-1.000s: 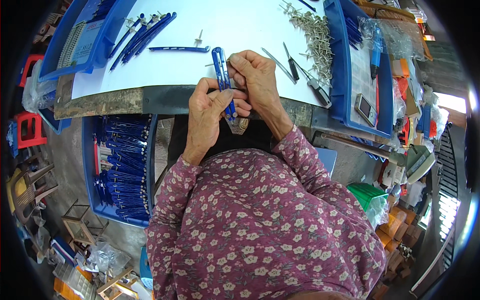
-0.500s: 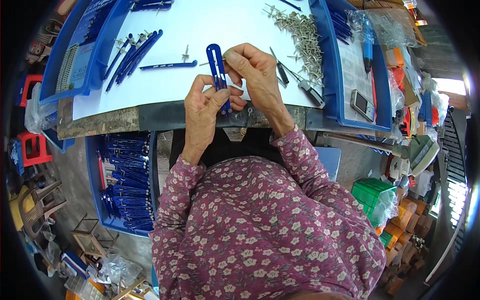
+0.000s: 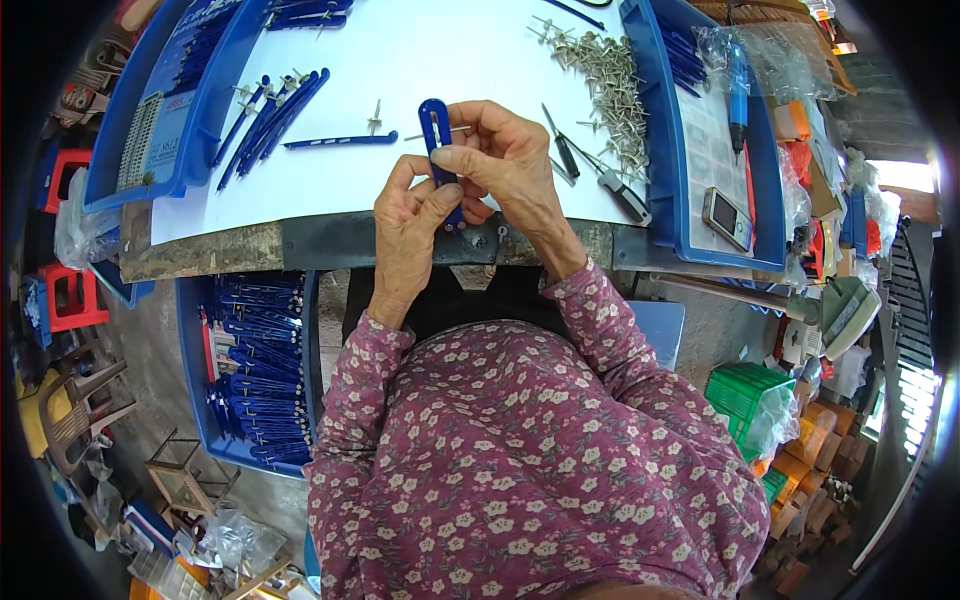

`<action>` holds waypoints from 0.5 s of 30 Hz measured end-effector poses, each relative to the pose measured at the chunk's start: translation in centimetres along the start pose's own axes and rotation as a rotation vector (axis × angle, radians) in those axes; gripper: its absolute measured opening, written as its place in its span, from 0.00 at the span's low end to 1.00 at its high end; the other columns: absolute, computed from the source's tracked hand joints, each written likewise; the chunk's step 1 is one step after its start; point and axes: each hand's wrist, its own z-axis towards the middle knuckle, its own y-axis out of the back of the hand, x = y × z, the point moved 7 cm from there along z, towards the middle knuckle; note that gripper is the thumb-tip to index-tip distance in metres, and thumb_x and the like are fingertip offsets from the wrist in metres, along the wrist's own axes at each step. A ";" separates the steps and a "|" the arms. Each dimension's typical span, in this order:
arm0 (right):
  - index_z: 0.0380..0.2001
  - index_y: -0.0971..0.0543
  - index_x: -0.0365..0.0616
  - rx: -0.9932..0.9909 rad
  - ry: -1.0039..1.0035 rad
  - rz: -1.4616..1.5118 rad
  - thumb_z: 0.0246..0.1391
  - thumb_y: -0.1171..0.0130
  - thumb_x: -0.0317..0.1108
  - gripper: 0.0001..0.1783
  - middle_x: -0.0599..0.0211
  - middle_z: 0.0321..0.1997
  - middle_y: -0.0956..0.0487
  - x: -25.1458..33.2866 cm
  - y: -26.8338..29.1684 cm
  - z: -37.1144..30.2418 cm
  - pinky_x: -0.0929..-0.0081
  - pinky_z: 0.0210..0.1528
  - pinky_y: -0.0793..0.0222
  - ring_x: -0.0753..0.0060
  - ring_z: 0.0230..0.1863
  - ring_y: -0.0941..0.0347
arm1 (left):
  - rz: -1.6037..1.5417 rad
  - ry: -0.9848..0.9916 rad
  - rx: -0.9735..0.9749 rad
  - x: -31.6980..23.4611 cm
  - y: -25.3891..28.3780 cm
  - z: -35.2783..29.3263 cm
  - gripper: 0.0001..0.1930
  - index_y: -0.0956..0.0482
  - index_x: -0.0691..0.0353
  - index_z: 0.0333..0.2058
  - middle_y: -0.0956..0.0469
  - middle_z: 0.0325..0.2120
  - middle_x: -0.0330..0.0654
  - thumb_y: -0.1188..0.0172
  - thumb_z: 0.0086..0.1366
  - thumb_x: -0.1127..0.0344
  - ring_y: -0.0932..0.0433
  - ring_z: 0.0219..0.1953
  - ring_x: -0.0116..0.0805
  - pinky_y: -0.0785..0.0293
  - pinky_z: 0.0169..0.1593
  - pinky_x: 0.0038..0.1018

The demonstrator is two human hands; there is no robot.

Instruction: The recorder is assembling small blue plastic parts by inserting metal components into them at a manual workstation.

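Observation:
My left hand (image 3: pixel 408 222) is closed around the lower end of a long blue slotted plastic bar (image 3: pixel 433 118), which stands almost upright at the table's near edge. My right hand (image 3: pixel 508 160) pinches the same bar higher up, its thumb lying across the front. A thin metal pin (image 3: pixel 458 129) crosses the bar and pokes out on both sides near the right fingers. How it sits in the slot is hidden. On the white sheet to the left lies a single blue bar (image 3: pixel 345 140) with a metal pin standing at it, and beyond is a bundle of blue bars (image 3: pixel 285 115).
A pile of metal pins (image 3: pixel 610 85) lies at the right, beside a screwdriver (image 3: pixel 562 140) and a grey-handled tool (image 3: pixel 622 195). Blue trays flank the sheet; the right tray (image 3: pixel 685 225) holds a mobile phone (image 3: pixel 726 216). A blue crate (image 3: pixel 190 375) full of bars sits below.
My right thumb has come down onto the front of the blue bar. The bar has shifted slightly right and down, and its two slotted halves, earlier spread apart, now look lined up.

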 end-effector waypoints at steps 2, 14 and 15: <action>0.39 0.26 0.35 0.001 -0.029 0.015 0.45 0.38 0.28 0.16 0.71 0.24 0.25 0.2 -0.3 0.0 0.93 0.18 0.37 0.89 0.20 0.33 | -0.020 0.011 0.000 0.1 0.2 0.0 0.07 0.35 0.66 0.35 0.23 0.27 0.50 0.49 0.61 0.71 0.22 0.26 0.33 0.25 0.31 0.23; 0.32 0.24 0.35 0.006 -0.185 0.207 0.49 0.41 0.36 0.13 0.74 0.19 0.28 -3.3 0.0 0.7 0.92 0.16 0.47 0.90 0.16 0.40 | -0.081 0.125 0.018 1.0 0.5 0.1 0.10 0.36 0.69 0.35 0.24 0.25 0.55 0.48 0.61 0.68 0.21 0.24 0.36 0.23 0.28 0.26; 0.29 0.24 0.35 0.012 -0.212 0.229 0.48 0.41 0.36 0.13 0.73 0.17 0.28 -3.5 -0.1 0.7 0.91 0.15 0.47 0.89 0.14 0.41 | -0.083 0.126 0.015 1.0 0.5 0.1 0.10 0.36 0.69 0.35 0.24 0.25 0.55 0.48 0.61 0.68 0.21 0.24 0.36 0.23 0.28 0.26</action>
